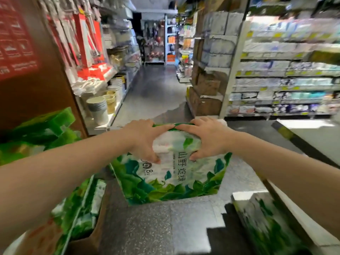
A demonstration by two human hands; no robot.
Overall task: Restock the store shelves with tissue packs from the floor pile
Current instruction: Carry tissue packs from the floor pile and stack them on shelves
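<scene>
- A tissue pack (171,173), white with green leaf print and dark characters down its face, is held in mid-air over the grey aisle floor (152,227), in the lower middle of the view.
- The left hand (142,139) grips the pack's top left part: fingers run along the upper edge, thumb pressed on the front face.
- The right hand (206,137) grips the top right part in the same way, fingers on the upper edge and thumb down on the face.
- The 2 hands' index fingertips touch, or nearly touch, at the middle of the pack's top edge.
- More green-printed packs (79,205) sit at lower left, apparently in an open cardboard box (88,242); the blur hides the exact count.
- Another pack (266,225) with the same leaf print lies at lower right, near the frame's edge.
- Blurred green packaging (36,133) is stacked at the left, above the box.
- The left shelves (117,105) carry stacks of paper cups (98,107) and red-and-white hanging goods.
- The right shelves (283,89) are filled with rows of pale packaged goods, too blurred to identify.
- Brown cartons (206,100) stand stacked at the near end of the right shelves.
</scene>
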